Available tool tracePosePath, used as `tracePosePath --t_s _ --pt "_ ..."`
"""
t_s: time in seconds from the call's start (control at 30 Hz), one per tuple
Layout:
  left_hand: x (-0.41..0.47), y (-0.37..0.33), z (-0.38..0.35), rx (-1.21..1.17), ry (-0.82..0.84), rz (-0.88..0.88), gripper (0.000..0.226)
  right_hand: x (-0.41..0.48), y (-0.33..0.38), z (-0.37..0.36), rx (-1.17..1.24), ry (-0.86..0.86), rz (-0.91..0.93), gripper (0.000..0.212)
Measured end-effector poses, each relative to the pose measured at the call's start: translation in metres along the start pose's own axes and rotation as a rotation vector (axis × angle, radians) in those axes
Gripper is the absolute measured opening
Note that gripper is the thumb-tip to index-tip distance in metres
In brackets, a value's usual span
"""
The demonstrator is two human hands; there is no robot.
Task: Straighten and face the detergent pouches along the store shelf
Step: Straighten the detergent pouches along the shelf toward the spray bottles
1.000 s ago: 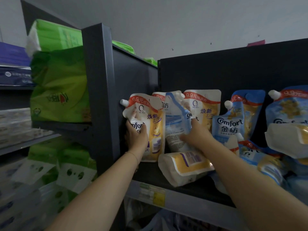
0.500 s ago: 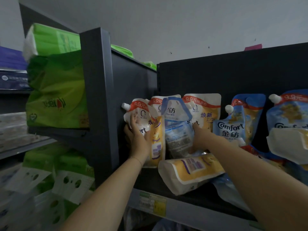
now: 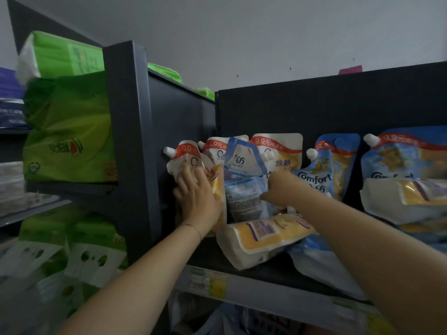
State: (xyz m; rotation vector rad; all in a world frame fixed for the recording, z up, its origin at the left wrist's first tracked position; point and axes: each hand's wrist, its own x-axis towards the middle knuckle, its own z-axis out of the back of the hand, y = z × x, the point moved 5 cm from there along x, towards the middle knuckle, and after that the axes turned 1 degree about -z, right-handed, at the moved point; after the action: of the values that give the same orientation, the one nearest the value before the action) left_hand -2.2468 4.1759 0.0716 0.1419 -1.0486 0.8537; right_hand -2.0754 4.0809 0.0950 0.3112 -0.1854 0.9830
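Spouted detergent pouches stand on a dark shelf. My left hand presses with spread fingers on the leftmost yellow-and-white pouch beside the shelf's side panel. A blue pouch stands with its back label facing out and its top folded over. My right hand reaches in behind that blue pouch's right edge; its fingers are hidden. One yellow pouch lies flat across the front. Upright blue Comfort pouches stand to the right.
A dark upright post bounds the shelf on the left. Green tissue packs fill the neighbouring shelves. More pouches lie toppled at the right. A price label sits on the shelf's front rail.
The blue pouch has turned upright with its back facing out. My left hand spread flatter on the leftmost pouch; my right hand slid deeper behind the blue pouch.
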Motion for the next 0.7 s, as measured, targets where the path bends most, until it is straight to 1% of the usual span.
tracePosePath --t_s 0.07,0.1,0.13,0.17,0.2,0.27,0.3,0.37,0.4,0.47,0.57,0.67,0.7 --pt "0.001 -0.013 0.011 -0.249 -0.057 -0.017 0.044 -0.005 -0.011 0.011 0.012 0.007 -0.011 0.022" --pt "0.003 -0.021 0.012 -0.407 0.000 -0.016 0.041 -0.007 -0.017 0.017 0.009 -0.005 -0.012 0.020" --pt "0.005 -0.031 0.010 -0.541 0.104 -0.006 0.038 -0.008 -0.023 0.022 0.006 -0.026 -0.010 0.019" --pt "0.005 -0.043 0.009 -0.607 0.240 -0.004 0.035 -0.011 -0.027 0.027 0.003 -0.053 -0.005 0.018" --pt "0.003 -0.058 0.007 -0.612 0.397 -0.016 0.031 -0.014 -0.031 0.030 0.010 -0.081 0.012 0.017" --pt "-0.012 -0.089 0.005 -0.520 0.698 -0.080 0.032 -0.021 -0.033 0.033 0.034 -0.085 0.067 0.013" --pt "-0.022 -0.104 0.003 -0.462 0.797 -0.145 0.037 -0.025 -0.033 0.033 0.038 -0.072 0.097 0.011" --pt "-0.040 -0.128 -0.003 -0.366 0.925 -0.262 0.050 -0.034 -0.033 0.033 0.013 -0.064 0.140 0.007" --pt "-0.045 -0.134 -0.010 -0.328 0.959 -0.285 0.062 -0.038 -0.034 0.033 -0.026 -0.070 0.157 0.008" --pt "-0.054 -0.141 -0.021 -0.227 0.954 -0.305 0.083 -0.045 -0.039 0.034 -0.112 -0.086 0.153 0.017" --pt "-0.061 -0.149 -0.031 -0.120 0.893 -0.337 0.086 -0.049 -0.053 0.035 -0.104 -0.114 0.114 0.021" --pt "-0.060 -0.154 -0.036 -0.118 0.868 -0.247 0.117 -0.051 -0.062 0.036 -0.080 -0.183 0.090 0.016" --pt "-0.059 -0.156 -0.038 -0.111 0.850 -0.210 0.123 -0.051 -0.064 0.037 -0.079 -0.214 0.088 0.014"
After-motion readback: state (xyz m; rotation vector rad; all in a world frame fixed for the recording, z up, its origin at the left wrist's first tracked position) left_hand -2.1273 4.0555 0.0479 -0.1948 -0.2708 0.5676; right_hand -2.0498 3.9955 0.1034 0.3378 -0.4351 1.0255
